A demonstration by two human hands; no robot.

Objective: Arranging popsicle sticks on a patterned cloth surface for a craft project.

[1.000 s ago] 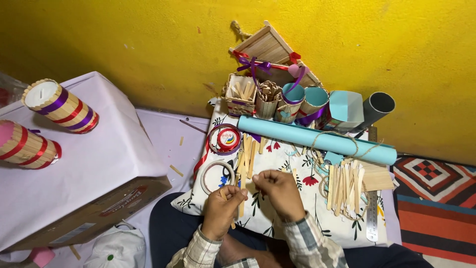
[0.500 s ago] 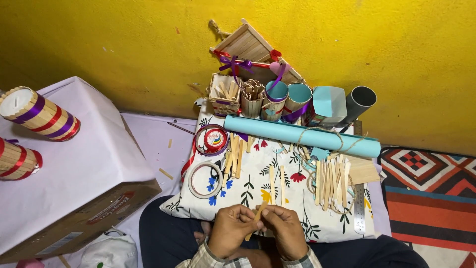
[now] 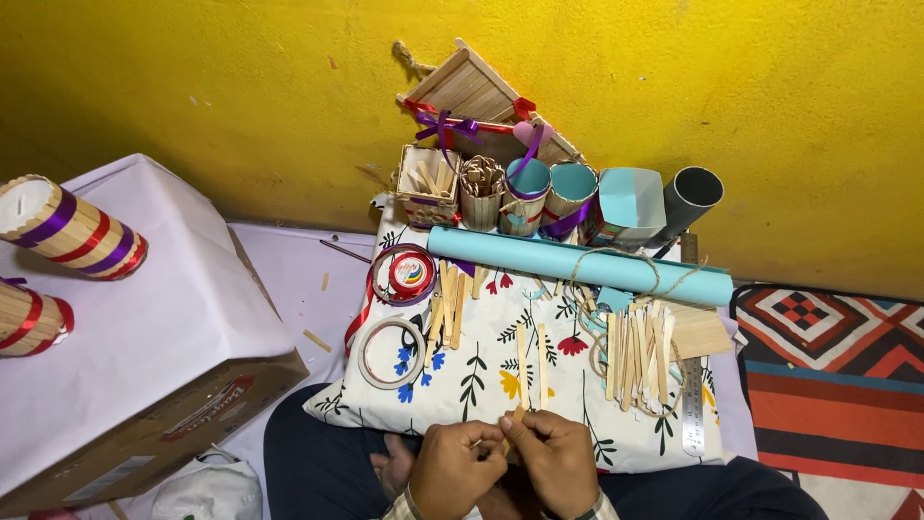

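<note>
**Hands drawn back to the lap, one stick pinched between them**

Both hands have dropped toward the bottom edge of the frame since the earlier pictures, off the pillow's middle and down to its near edge. Now the left hand [image 3: 460,469] and right hand [image 3: 556,464] meet at lower centre, fingertips closed together on a single wooden stick [image 3: 515,421] — thumbs and forefingers pinching it from either side, its pale tip poking up between them, the other fingers curled in. Holding it close likely gives steadier, finer control.

Just above lies the floral pillow [image 3: 481,376], serving as a lap-level work surface. Two loose sticks [image 3: 531,364] lie upright in the frame near its centre; a larger bundle of sticks [image 3: 637,354] sits at right, beside a metal ruler [image 3: 692,414]. Tape rolls [image 3: 393,351] rest at left, a light-blue paper roll [image 3: 577,265] crosses the far edge — supplies fanned within easy reach. At far left, striped stick-clad cylinders [image 3: 67,226] lie on a covered box [image 3: 173,337].
</note>
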